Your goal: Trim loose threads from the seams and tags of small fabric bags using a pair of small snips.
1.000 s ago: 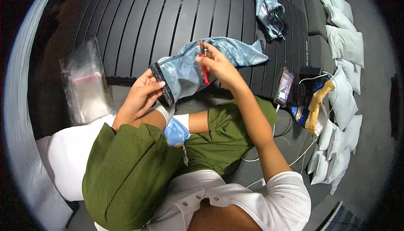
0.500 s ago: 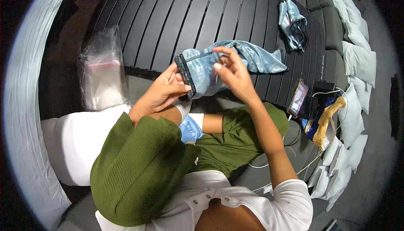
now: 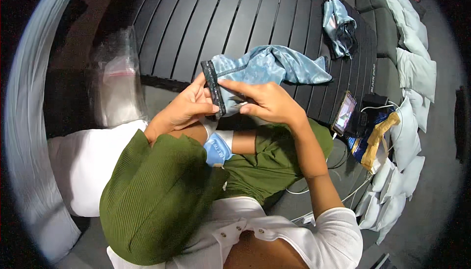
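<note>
Over my lap and the table's edge lies a light blue mottled garment [image 3: 267, 65] with a dark stitched band [image 3: 210, 80] along one end. Fingers and thumb of my left hand [image 3: 184, 108] pinch that band. My right hand [image 3: 274, 103] is closed on small thread snips [image 3: 239, 105], mostly hidden by the fingers. Their metal tips point left, close to the band, while my right index finger rests on the cloth beside the seam. Whether the blades touch a thread is too small to tell.
A black slatted table [image 3: 206, 28] spans the far side, with another blue bundled garment [image 3: 339, 28] on it. Clear plastic bags [image 3: 117, 92] are at left above a white cushion [image 3: 93, 166]. A propped phone [image 3: 345, 113], cables and several pale pillows [image 3: 417, 70] are at right.
My right hand has come down and left, bringing the snips close to the dark band. My left hand keeps its pinch there.
</note>
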Demonstrator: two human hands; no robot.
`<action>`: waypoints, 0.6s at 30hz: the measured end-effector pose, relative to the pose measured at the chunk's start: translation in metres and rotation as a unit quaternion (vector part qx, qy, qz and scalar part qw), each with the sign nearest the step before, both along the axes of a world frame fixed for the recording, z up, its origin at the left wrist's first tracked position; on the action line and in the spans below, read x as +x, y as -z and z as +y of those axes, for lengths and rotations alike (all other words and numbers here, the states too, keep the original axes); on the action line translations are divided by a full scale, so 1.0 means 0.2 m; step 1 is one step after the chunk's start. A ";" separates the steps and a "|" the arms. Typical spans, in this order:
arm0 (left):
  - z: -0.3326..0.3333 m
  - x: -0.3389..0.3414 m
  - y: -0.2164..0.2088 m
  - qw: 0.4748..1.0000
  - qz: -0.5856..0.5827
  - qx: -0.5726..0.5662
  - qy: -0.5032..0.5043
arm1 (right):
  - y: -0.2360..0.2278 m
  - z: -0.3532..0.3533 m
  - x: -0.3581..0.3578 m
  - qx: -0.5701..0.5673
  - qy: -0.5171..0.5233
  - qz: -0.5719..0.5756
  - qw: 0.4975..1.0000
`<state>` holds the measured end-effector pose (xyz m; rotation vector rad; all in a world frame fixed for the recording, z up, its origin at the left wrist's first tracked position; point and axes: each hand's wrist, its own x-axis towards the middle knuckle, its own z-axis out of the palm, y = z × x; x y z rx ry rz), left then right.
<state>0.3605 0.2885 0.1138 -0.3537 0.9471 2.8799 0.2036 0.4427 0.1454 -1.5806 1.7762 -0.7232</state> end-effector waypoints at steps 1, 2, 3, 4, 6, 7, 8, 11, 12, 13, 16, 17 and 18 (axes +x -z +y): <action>-0.01 0.01 0.00 1.000 0.002 -0.004 0.000 | 0.00 -0.02 0.01 0.001 -0.004 -0.010 1.000; -0.01 0.01 0.01 1.000 0.005 0.000 0.003 | 0.00 -0.02 0.00 0.005 -0.002 -0.008 1.000; -0.01 0.01 0.02 1.000 -0.003 -0.006 0.006 | 0.00 -0.01 0.00 0.013 -0.018 -0.027 0.999; -0.01 0.01 0.02 1.000 -0.011 -0.012 0.009 | 0.00 -0.01 -0.01 0.020 -0.034 -0.047 0.998; -0.01 0.01 0.03 1.000 -0.012 -0.012 0.010 | -0.02 0.00 -0.01 0.024 -0.055 -0.042 0.997; -0.01 0.00 0.03 1.000 -0.008 -0.005 0.006 | -0.03 0.00 -0.02 0.026 -0.076 -0.038 0.996; -0.01 0.00 0.02 1.000 -0.003 0.001 0.000 | -0.03 0.00 -0.02 0.027 -0.098 -0.033 0.994; -0.01 0.00 -0.01 1.000 -0.003 0.016 -0.009 | -0.05 0.00 -0.01 0.007 -0.112 -0.069 0.991; 0.00 0.00 -0.01 1.000 -0.001 0.023 -0.013 | -0.05 -0.01 -0.01 0.034 -0.123 -0.073 0.989; -0.01 0.01 -0.01 1.000 -0.001 0.023 -0.016 | -0.02 -0.01 -0.01 0.033 -0.126 -0.073 0.989; -0.01 0.00 0.00 0.999 -0.001 0.032 -0.013 | 0.05 0.01 -0.02 -0.127 -0.155 -0.175 0.964; -0.01 0.00 0.00 0.999 -0.004 0.027 -0.021 | -0.01 0.01 -0.04 -0.055 -0.180 -0.191 0.963; -0.02 0.01 0.00 0.999 -0.007 0.022 -0.029 | -0.05 0.01 -0.04 0.017 -0.203 -0.206 0.957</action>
